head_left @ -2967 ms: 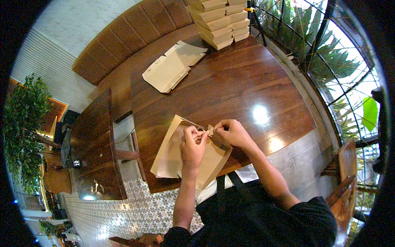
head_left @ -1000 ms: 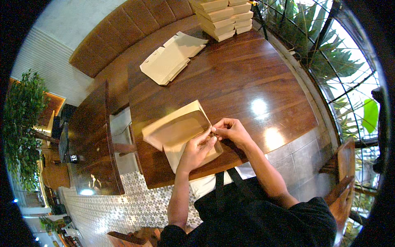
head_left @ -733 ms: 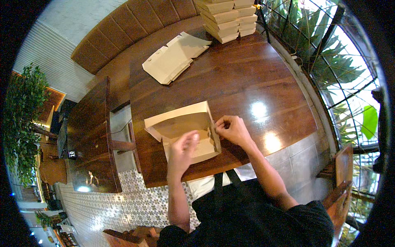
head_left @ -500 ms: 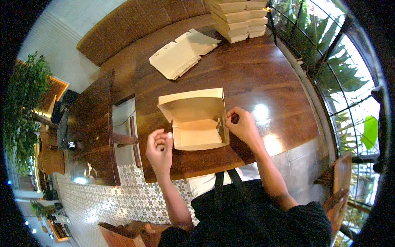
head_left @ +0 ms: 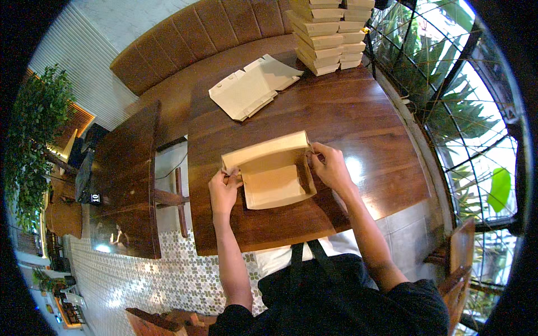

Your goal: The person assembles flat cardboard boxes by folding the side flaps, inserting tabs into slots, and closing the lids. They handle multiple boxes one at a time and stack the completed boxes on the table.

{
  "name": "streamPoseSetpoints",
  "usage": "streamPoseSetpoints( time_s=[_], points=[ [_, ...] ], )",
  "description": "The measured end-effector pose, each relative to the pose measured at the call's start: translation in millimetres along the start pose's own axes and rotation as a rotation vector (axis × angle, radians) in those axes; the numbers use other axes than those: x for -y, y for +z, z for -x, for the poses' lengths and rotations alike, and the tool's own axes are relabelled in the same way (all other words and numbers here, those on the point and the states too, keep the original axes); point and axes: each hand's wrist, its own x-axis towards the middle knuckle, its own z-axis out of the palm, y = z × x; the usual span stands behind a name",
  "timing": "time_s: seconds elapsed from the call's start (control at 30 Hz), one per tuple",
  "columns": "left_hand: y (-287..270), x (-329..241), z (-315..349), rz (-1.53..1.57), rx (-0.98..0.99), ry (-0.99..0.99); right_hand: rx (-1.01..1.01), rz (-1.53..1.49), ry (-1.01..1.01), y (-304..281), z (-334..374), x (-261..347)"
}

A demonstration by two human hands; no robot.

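Note:
A brown cardboard food box (head_left: pixel 281 201) stands near the front edge of the wooden table, its inside facing me. The hinged lid (head_left: pixel 266 148) is raised at the back and leans forward over the base. At the box's left side, my left hand (head_left: pixel 224 191) has its thumb and fingers closed on the lid's corner. My right hand (head_left: pixel 333 167) pinches the lid's opposite corner, thumb toward the inside. Parts of the side flaps are hidden by my fingers.
Flat cardboard box blanks (head_left: pixel 255 88) lie farther back on the wooden table (head_left: pixel 358 117). Tall stacks of folded boxes (head_left: pixel 319 47) stand at the far right. Behind is a brown padded bench (head_left: pixel 207 36); another table (head_left: pixel 126 185) is at left, a metal-framed window at right.
Both hands have closed on the lid's corners, my left moving up and in from beside the box. The lid has tipped farther forward. The whole view has shifted slightly.

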Motion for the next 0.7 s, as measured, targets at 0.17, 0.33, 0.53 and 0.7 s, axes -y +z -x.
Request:
streamPoseSetpoints(
  time_s=[0.17, 0.33, 0.53, 0.7],
  points=[
    [-3, 14, 8, 0.142, 0.11, 0.165, -0.02, -0.168, -0.076, 9, 7, -13],
    [-6, 9, 17, 0.82, 0.223, -0.141, 0.21, -0.286, 0.086, -1, 12, -18],
    [14, -2, 39, 0.402, 0.255, 0.043, 0.247, -0.822, 0.302, 0, 23, -16],
    [22, -19, 50, 0.204, 0.068, 0.01, 0.113, -0.429, 0.276, 13, 35, 4]
  ],
)
